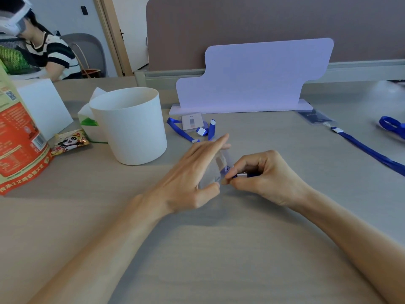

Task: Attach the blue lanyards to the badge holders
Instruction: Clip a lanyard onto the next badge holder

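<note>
My left hand point(192, 176) holds a clear badge holder point(220, 163) between thumb and fingers at the middle of the table, its index finger stretched out. My right hand point(263, 176) pinches the clip end of a blue lanyard point(240, 175) right against the holder's edge. Farther back lies another badge holder point(191, 121) with a blue lanyard point(182, 131) folded around it. At the right, a dark badge holder point(315, 117) lies joined to a long blue lanyard point(370, 151).
A white round bucket point(133, 126) stands left of my hands, with a tissue pack point(87, 115), a snack packet point(70, 141) and a red bag point(17, 139) beyond it. A lilac board point(258, 75) stands at the back. Another blue lanyard point(392, 125) lies far right. A person sits far left.
</note>
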Available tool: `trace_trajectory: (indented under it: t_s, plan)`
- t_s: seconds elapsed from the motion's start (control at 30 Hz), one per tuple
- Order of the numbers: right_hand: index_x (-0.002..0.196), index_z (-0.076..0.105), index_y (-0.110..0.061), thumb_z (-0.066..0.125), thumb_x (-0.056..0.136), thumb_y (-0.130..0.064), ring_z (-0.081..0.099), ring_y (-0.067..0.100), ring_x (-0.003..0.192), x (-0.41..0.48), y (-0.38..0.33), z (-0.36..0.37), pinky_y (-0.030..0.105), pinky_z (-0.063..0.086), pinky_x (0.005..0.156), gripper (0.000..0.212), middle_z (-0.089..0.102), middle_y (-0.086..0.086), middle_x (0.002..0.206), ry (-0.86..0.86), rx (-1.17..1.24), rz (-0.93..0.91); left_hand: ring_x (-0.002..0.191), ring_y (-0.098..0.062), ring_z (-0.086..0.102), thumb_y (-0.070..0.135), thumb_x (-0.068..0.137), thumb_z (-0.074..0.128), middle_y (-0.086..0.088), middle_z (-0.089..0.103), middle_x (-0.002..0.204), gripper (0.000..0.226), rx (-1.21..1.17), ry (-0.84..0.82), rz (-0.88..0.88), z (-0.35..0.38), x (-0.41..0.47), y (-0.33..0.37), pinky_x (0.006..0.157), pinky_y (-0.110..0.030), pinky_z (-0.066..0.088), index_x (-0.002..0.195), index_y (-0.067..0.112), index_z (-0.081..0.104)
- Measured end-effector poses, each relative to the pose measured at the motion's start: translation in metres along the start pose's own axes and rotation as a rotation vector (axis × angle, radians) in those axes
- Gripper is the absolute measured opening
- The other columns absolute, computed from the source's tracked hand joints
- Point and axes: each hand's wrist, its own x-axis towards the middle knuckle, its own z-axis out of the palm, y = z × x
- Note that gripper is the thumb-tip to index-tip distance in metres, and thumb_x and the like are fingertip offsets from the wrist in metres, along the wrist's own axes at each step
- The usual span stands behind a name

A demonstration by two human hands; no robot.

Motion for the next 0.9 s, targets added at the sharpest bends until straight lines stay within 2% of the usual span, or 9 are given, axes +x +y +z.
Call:
trace_trajectory:
  t_s: [0.07, 0.17, 0.3, 0.4, 0.5, 0.57, 0.63, 0.77, 0.9]
  plan:
    - [0.071, 0.078, -0.019, 0.069, 0.075, 0.005, 0.053, 0.017, 0.064, 0.0, 0.0, 0.0, 0.028, 0.043, 0.062, 0.026, 0.075, 0.01, 0.077, 0.008, -0.011, 0.001, 0.133, -0.011, 0.032, 0.032, 0.077, 0.049, 0.004, 0.041, 0.141, 0.076, 0.091, 0.042, 0.029, -0.002, 0.0, -0.002, 0.113, -0.03, 0.026, 0.149, 0.02, 0.025]
    - [0.074, 0.077, -0.014, 0.068, 0.079, 0.007, 0.057, 0.007, 0.061, -0.001, -0.002, -0.002, 0.02, 0.046, 0.061, 0.024, 0.077, -0.001, 0.076, 0.038, -0.003, 0.015, 0.124, -0.013, 0.036, 0.037, 0.077, 0.051, 0.004, 0.044, 0.126, 0.067, 0.24, 0.122, 0.045, -0.005, 0.001, -0.008, 0.108, -0.028, 0.025, 0.14, 0.018, 0.042]
    - [0.077, 0.078, -0.015, 0.069, 0.081, 0.003, 0.063, 0.014, 0.073, 0.0, 0.0, -0.003, 0.027, 0.048, 0.072, 0.021, 0.077, -0.003, 0.078, 0.1, 0.006, 0.005, 0.108, -0.008, 0.043, 0.036, 0.077, 0.054, 0.009, 0.047, 0.11, 0.048, 0.309, 0.212, 0.013, -0.005, 0.001, -0.011, 0.1, -0.022, 0.024, 0.123, 0.023, 0.056]
    - [0.079, 0.079, -0.018, 0.071, 0.081, 0.0, 0.063, 0.015, 0.073, 0.001, 0.003, -0.004, 0.027, 0.047, 0.071, 0.019, 0.077, -0.003, 0.079, 0.13, -0.015, -0.009, 0.105, -0.004, 0.046, 0.033, 0.079, 0.059, 0.014, 0.051, 0.107, 0.041, 0.323, 0.233, -0.001, -0.004, 0.002, -0.01, 0.095, -0.018, 0.026, 0.119, 0.025, 0.056]
    - [0.083, 0.08, -0.018, 0.07, 0.083, -0.002, 0.065, 0.004, 0.07, 0.001, 0.005, -0.004, 0.016, 0.047, 0.068, 0.019, 0.077, -0.008, 0.08, 0.136, -0.063, -0.01, 0.101, -0.001, 0.047, 0.035, 0.081, 0.061, 0.018, 0.048, 0.103, 0.04, 0.336, 0.244, -0.012, -0.002, 0.003, -0.012, 0.09, -0.014, 0.024, 0.12, 0.027, 0.056]
    - [0.084, 0.08, -0.021, 0.068, 0.084, -0.006, 0.066, 0.007, 0.069, 0.001, 0.008, -0.003, 0.022, 0.049, 0.063, 0.019, 0.077, -0.01, 0.08, 0.181, -0.133, -0.007, 0.099, -0.001, 0.047, 0.039, 0.082, 0.06, 0.017, 0.049, 0.102, 0.04, 0.358, 0.262, -0.016, -0.001, 0.005, -0.013, 0.087, -0.013, 0.024, 0.12, 0.027, 0.057]
    - [0.082, 0.079, -0.024, 0.067, 0.084, -0.01, 0.068, 0.017, 0.076, 0.002, 0.011, -0.004, 0.031, 0.051, 0.069, 0.019, 0.076, -0.012, 0.082, 0.251, -0.21, 0.002, 0.1, -0.002, 0.049, 0.044, 0.083, 0.056, 0.015, 0.052, 0.103, 0.041, 0.382, 0.269, -0.034, -0.001, 0.006, -0.015, 0.084, -0.015, 0.024, 0.121, 0.028, 0.057]
    - [0.085, 0.076, -0.025, 0.067, 0.086, -0.014, 0.063, 0.004, 0.076, 0.007, 0.016, -0.01, 0.009, 0.046, 0.065, 0.014, 0.073, -0.015, 0.086, 0.37, -0.282, 0.047, 0.106, -0.006, 0.048, 0.044, 0.089, 0.048, 0.012, 0.054, 0.11, 0.042, 0.405, 0.245, -0.106, 0.0, 0.006, -0.025, 0.087, -0.021, 0.025, 0.128, 0.028, 0.054]
    - [0.098, 0.073, -0.028, 0.062, 0.09, -0.023, 0.063, 0.013, 0.089, 0.009, 0.023, -0.016, 0.029, 0.052, 0.078, 0.014, 0.071, -0.012, 0.093, 0.36, -0.466, 0.097, 0.115, -0.012, 0.046, 0.035, 0.094, 0.053, 0.008, 0.057, 0.119, 0.039, 0.378, 0.165, -0.178, 0.005, 0.004, -0.035, 0.091, -0.023, 0.027, 0.132, 0.025, 0.052]
